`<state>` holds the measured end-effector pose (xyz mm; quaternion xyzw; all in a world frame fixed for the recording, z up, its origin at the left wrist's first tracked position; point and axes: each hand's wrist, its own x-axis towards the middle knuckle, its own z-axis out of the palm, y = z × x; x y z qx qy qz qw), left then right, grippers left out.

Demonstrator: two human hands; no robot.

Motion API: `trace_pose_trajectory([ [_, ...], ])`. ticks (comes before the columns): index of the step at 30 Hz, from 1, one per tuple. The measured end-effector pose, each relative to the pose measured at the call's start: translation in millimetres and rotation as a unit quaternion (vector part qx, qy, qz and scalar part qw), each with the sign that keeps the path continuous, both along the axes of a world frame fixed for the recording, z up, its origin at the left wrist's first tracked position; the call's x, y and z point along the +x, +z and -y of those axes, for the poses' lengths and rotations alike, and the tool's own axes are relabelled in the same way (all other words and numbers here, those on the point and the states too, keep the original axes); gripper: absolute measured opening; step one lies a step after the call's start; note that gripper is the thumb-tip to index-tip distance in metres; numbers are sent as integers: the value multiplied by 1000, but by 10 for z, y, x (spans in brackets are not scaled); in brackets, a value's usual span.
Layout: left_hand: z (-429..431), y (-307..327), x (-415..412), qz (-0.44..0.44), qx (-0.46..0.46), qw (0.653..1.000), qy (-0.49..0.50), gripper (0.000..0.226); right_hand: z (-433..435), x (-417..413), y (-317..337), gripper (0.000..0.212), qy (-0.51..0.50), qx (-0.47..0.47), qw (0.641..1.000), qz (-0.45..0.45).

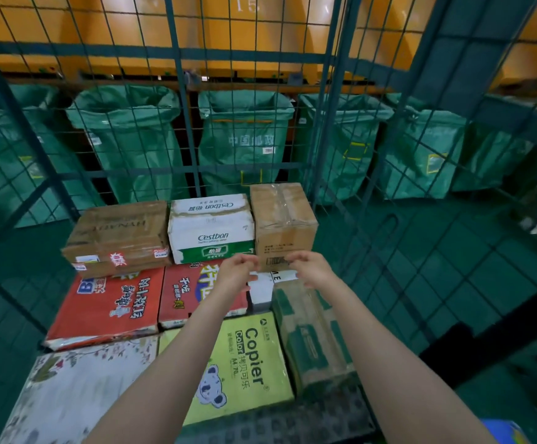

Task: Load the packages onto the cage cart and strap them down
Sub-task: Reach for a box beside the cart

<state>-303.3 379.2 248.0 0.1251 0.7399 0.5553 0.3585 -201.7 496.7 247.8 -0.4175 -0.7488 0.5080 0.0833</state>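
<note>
Several packages lie packed on the cage cart (276,421). In the back row are a flat brown box (118,235), a white and green Cestbon box (211,229) and a taller taped brown box (283,219). In front lie two red boxes (107,306), a yellow-green Copier box (244,363), a green and brown carton (312,331) and a floral white box (78,389). My left hand (238,272) and my right hand (309,267) reach forward side by side, just in front of the taller brown box's lower edge. Their fingers are loosely curled and hold nothing that I can see.
Green wire mesh walls (177,91) close the cart at the back and on both sides. Behind the mesh stands a row of open green mail sacks (244,139) under a yellow structure. A blue object (501,431) shows at the bottom right. The floor is green.
</note>
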Motion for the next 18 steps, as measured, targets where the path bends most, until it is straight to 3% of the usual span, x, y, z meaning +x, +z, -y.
trace_pose_trajectory([
  [9, 238, -6, 785, 15, 2, 1000, 0, 22, 259, 722, -174, 18, -43, -43, 998, 4],
  [18, 512, 72, 1140, 14, 17, 1000, 7, 25, 558, 1058, -209, 27, -38, -36, 999, -2],
])
